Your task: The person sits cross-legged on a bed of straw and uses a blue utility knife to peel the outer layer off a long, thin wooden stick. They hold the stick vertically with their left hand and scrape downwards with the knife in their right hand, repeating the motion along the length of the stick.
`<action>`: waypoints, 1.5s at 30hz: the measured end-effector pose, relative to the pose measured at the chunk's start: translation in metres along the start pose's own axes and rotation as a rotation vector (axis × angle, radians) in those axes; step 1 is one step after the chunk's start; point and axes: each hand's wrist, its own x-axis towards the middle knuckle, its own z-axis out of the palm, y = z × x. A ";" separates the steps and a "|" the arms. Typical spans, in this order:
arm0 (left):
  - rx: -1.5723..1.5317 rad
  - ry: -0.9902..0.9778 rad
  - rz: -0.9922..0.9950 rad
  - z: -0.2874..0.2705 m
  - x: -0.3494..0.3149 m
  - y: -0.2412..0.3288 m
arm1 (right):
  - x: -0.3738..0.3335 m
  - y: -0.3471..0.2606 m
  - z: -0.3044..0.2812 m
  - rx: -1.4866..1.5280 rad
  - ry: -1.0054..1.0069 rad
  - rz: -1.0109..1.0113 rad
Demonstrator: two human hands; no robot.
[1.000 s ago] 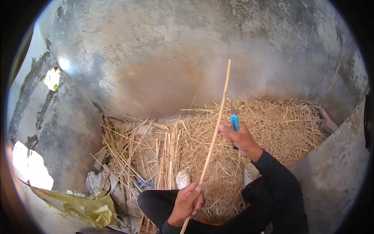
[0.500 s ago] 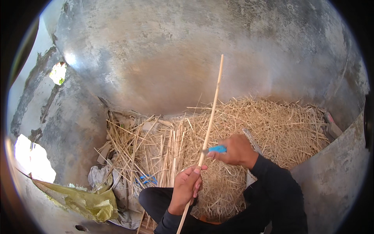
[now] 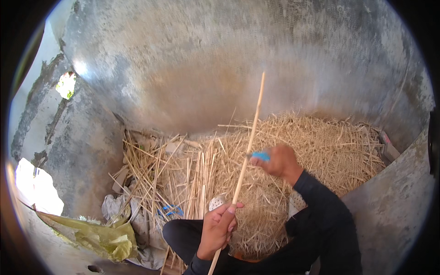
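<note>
A long, pale wooden stick [image 3: 243, 176], probably bamboo, slants up from the lower edge toward the wall. Around its lower part my left hand [image 3: 218, 229] is closed, the thumb lying along the stick. My right hand [image 3: 281, 161] grips a small blue-handled knife [image 3: 261, 156], slightly blurred by motion. The knife's short grey blade end meets the stick well above my left hand; its exact edge is too blurred to make out. The stick's upper tip stands free in front of the wall.
Straw-like shavings [image 3: 321, 151] heap up ahead and to the right. Split sticks [image 3: 201, 178] lie loosely at the left, near a yellowish sack [image 3: 91, 233]. White perforated shoes [image 3: 217, 202] show beside my hands. A grey concrete wall [image 3: 220, 68] encloses the place.
My right hand and the knife have moved up along the stick, away from my left hand. The stick's tip sits slightly lower. My left hand keeps its grip.
</note>
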 end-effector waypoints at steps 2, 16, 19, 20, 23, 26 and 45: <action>-0.001 0.020 0.013 -0.007 -0.001 -0.001 | -0.010 -0.031 0.005 0.024 0.053 -0.136; -0.069 -0.023 -0.056 -0.005 -0.004 -0.030 | 0.059 0.077 -0.004 -0.233 0.209 0.092; 0.033 -0.069 -0.111 -0.003 -0.001 -0.027 | 0.072 0.138 0.028 -0.220 0.386 0.327; 0.109 -0.099 -0.138 0.000 -0.003 -0.017 | 0.071 0.190 0.025 -0.140 0.480 0.622; 0.126 0.015 -0.079 -0.019 -0.034 -0.004 | 0.065 0.195 -0.009 -0.043 0.422 0.691; 0.245 0.142 0.059 -0.026 0.004 -0.004 | 0.042 0.172 0.014 -0.100 0.502 0.455; -0.307 0.089 0.911 0.044 0.167 0.050 | 0.020 -0.029 -0.016 1.036 0.159 0.279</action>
